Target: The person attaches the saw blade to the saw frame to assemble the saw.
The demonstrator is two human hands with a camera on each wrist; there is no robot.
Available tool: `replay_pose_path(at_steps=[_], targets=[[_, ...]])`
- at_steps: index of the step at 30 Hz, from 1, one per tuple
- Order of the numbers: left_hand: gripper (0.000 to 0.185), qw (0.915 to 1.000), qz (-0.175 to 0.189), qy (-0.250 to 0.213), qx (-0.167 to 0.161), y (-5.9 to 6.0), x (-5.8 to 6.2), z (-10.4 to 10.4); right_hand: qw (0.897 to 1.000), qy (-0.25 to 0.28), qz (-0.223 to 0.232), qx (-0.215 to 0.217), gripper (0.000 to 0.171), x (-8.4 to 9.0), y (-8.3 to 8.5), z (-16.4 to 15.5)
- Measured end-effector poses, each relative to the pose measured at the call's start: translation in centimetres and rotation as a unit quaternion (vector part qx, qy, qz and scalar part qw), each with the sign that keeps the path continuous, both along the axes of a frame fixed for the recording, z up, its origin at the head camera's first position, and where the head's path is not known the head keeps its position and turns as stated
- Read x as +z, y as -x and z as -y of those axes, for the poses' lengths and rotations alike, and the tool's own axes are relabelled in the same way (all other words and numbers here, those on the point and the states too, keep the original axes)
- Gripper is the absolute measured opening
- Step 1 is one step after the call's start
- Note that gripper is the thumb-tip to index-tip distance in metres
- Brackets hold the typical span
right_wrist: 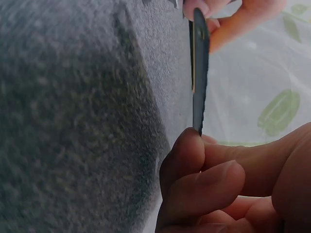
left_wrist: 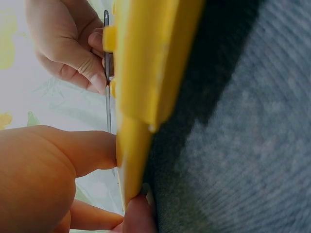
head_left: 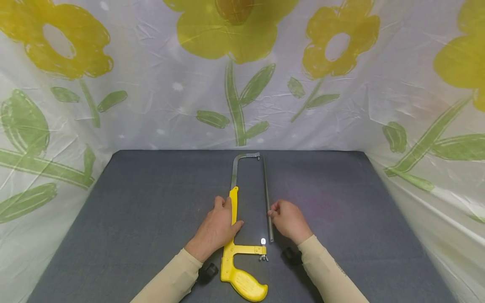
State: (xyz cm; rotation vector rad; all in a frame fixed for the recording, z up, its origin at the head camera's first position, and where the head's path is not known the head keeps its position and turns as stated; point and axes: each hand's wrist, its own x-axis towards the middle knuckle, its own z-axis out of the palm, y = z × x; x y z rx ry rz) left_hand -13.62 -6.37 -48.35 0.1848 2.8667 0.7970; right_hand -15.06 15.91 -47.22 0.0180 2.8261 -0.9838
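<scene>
A yellow hacksaw frame (head_left: 228,257) with a bare metal front arm (head_left: 235,170) lies lengthwise in front of me, its handle (head_left: 248,285) toward me. My left hand (head_left: 213,232) grips the yellow bar; the left wrist view shows thumb and fingers on either side of the frame (left_wrist: 146,63). To the right of the frame, my right hand (head_left: 291,221) pinches a thin hacksaw blade (head_left: 266,185) near its close end. In the right wrist view the blade (right_wrist: 200,77) rises from the fingertips, its toothed edge facing right and a hole at its end.
A dark grey cloth-covered table (head_left: 159,185) lies under everything. White sheeting (head_left: 163,84) printed with yellow flowers hangs behind and at both sides. The frame's lower bracket carries a wing nut (head_left: 263,258) and a small metal blade holder (head_left: 263,241).
</scene>
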Motion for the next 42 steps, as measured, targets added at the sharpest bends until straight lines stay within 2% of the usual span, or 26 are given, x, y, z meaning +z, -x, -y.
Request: replay_pose_path(at_steps=[27, 42], targets=[[0.089, 0.9995, -0.008, 0.03, 0.006, 0.07, -0.41, -0.28, 0.999, 0.032, 0.015, 0.012, 0.011, -0.44, 0.1, 0.48], [0.089, 0.9997, -0.008, 0.02, 0.006, 0.05, -0.23, -0.27, 0.999, 0.041, 0.017, 0.017, 0.012, -0.45, 0.18, 0.45]])
